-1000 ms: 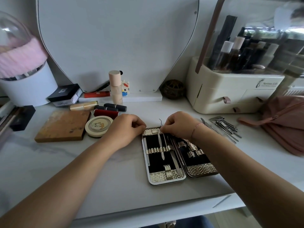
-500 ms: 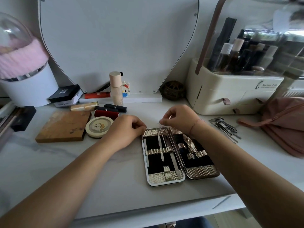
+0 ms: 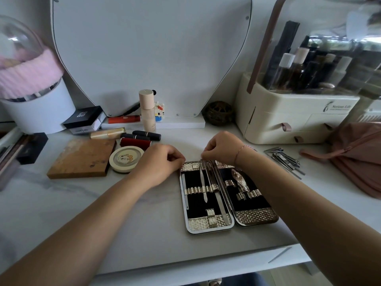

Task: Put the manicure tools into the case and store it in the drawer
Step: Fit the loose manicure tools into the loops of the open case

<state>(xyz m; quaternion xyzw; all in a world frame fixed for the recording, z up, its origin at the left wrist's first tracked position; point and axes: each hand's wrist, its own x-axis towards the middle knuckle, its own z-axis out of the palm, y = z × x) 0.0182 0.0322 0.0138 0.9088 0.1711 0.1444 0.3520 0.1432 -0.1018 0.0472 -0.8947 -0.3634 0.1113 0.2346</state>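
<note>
Left hand (image 3: 160,162), fingers curled, pinches the case (image 3: 255,218) at its far left corner; right hand (image 3: 223,148) pinches the far end of a slim tool (image 3: 202,180) in the left half. Opened flat, the case lies near the front edge of the desk (image 3: 134,234), with loose tools (image 3: 285,159) toward the right edge.

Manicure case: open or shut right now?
Open. The case lies flat on the table, both halves spread, lining and loops showing, slim tools tucked in one half. Other loose tools lie to its right.
</note>
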